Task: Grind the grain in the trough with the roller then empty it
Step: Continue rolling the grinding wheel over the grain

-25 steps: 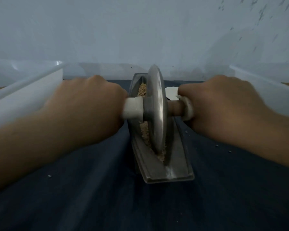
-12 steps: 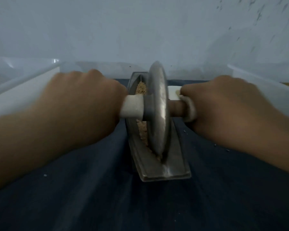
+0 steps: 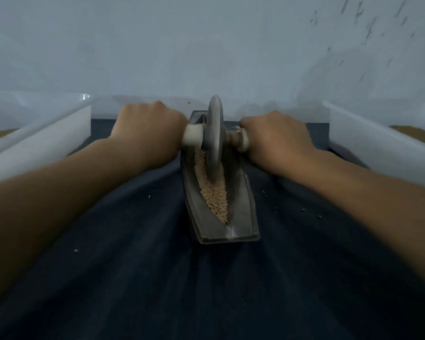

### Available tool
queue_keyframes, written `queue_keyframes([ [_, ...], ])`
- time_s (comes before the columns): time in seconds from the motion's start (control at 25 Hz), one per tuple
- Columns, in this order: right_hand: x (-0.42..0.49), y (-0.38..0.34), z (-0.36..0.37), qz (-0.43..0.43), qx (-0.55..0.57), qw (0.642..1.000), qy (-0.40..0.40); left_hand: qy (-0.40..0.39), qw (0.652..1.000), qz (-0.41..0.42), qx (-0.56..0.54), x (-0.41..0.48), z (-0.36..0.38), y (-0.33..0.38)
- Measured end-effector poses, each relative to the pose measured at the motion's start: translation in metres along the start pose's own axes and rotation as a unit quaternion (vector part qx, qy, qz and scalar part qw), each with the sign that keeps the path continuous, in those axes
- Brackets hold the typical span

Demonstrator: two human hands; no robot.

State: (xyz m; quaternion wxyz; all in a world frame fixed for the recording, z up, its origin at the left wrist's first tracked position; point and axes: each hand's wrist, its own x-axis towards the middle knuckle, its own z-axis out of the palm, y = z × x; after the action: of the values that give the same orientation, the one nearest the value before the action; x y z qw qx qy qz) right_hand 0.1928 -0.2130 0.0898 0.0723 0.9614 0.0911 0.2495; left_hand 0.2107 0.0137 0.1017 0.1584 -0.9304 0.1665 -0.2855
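Note:
A long grey metal trough [image 3: 243,217] lies lengthwise on a dark blue cloth, its near end towards me. Tan grain [image 3: 215,195] fills its groove. The roller [image 3: 215,133], a grey metal disc on a cross axle with pale handles, stands on edge in the far half of the trough. My left hand [image 3: 147,133] grips the left handle and my right hand [image 3: 275,136] grips the right handle. Both handles are mostly hidden inside my fists.
A white bin [image 3: 35,141] stands at the left and another white bin [image 3: 378,143] at the right, both with tan grain showing inside. A pale wall rises just behind the trough. Stray grains dot the dark cloth [image 3: 157,278].
Both hands have pushed the roller away from me, from the middle of the trough to its far half. More grain now shows in the near part of the groove.

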Motion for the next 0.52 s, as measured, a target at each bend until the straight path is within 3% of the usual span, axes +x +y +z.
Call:
queue_keyframes([
  [0.12, -0.056, 0.002, -0.033, -0.081, -0.050, 0.985, 0.146, 0.049, 0.997, 0.041, -0.044, -0.055, -0.007, -0.018],
  [0.16, -0.061, 0.003, -0.038, -0.090, -0.042, 0.983, 0.152, 0.035, 0.997, 0.049, -0.046, -0.056, -0.005, -0.023],
  [0.32, -0.017, -0.009, -0.013, -0.004, -0.089, 0.995, 0.037, -0.003, 1.000, -0.016, -0.014, -0.020, 0.020, -0.007],
  [0.4, 0.024, -0.017, -0.005, 0.044, -0.063, 0.997, -0.009, -0.048, 0.996, -0.062, -0.049, 0.016, 0.027, -0.001],
  [0.52, 0.048, -0.022, -0.014, 0.029, -0.057, 0.997, -0.036, -0.099, 0.987, -0.081, -0.100, 0.029, 0.023, -0.004],
])
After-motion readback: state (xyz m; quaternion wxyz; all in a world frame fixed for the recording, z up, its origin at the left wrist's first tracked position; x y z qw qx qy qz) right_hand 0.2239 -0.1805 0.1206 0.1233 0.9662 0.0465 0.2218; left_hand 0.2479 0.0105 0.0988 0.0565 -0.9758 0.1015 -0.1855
